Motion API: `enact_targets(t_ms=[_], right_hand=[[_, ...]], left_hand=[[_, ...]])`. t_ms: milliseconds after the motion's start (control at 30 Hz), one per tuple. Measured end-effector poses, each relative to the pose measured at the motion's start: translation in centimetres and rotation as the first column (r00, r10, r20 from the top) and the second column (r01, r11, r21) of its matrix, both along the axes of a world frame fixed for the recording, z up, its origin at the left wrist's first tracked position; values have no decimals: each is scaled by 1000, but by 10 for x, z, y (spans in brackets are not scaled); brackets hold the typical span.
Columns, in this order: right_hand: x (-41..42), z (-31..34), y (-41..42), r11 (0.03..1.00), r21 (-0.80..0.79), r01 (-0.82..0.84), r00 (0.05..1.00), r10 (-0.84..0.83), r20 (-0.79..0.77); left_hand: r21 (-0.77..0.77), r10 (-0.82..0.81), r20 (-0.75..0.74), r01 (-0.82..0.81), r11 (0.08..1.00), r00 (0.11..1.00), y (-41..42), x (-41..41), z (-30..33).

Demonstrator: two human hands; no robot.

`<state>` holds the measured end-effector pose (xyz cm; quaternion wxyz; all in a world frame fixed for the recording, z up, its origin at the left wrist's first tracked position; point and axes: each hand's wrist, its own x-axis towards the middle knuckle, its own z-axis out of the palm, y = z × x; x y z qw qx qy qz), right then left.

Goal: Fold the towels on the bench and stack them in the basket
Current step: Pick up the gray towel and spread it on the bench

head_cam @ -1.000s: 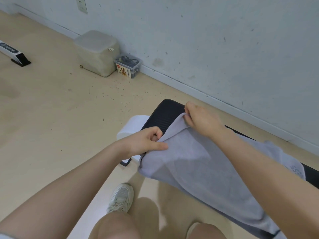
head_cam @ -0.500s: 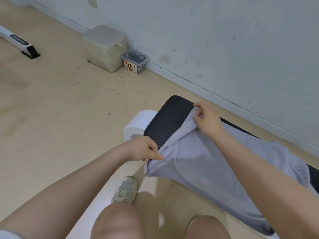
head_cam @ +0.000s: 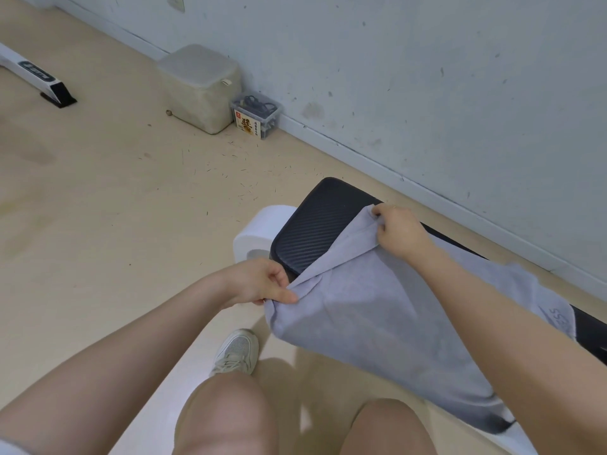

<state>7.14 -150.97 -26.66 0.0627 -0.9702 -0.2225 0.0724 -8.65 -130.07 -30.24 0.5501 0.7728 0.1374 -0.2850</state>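
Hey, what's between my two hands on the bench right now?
In the head view, the towel's short edge stretches between the left hand and right hand, across the bench's black pad.

Beige cube pouf, clear labelled box, white sneaker

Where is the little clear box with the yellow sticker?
In the head view, the clear plastic box sits on the floor at upper centre, against the wall, right beside the grey cube-shaped pouf on its left.
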Motion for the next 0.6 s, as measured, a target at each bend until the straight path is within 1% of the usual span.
enact_targets(t_ms=[100, 167, 233, 300, 367, 433, 467, 500, 533, 600], right_hand=[[6, 3, 5, 996, -58, 72, 997, -72, 15], [9, 5, 12, 993, -71, 98, 993, -93, 74], [13, 7, 20, 994, 19, 112, 976, -113, 183], [15, 10, 30, 968, 220, 118, 960, -168, 224], [18, 14, 47, 874, 466, 137, 968, -217, 122], [22, 17, 67, 711, 675, 197, 975, -213, -60], [23, 18, 77, 618, 747, 245, 968, -192, -159], [25, 16, 87, 561, 782, 273, 962, -165, -218], [26, 15, 96, 558, 785, 267, 963, -135, -232], [29, 13, 115, 603, 768, 216, 973, -65, -223]], left_hand=[[-48, 123, 23, -122, 991, 992, 11, 0, 4], [-114, 150, 37, -145, 983, 988, 18, -4, 4], [-156, 163, 72, -150, 976, 984, 26, -7, 2], [-174, 208, 101, -189, 966, 973, 32, -10, -2], [-200, 274, 131, -246, 949, 953, 39, -12, -5], [-228, 330, 154, -292, 929, 931, 46, -13, -7], [-233, 348, 155, -308, 922, 925, 49, -13, -9], [-233, 356, 151, -317, 920, 922, 51, -14, -11], [-227, 370, 143, -334, 915, 918, 53, -16, -14], [-219, 418, 138, -384, 897, 898, 60, -17, -19]])
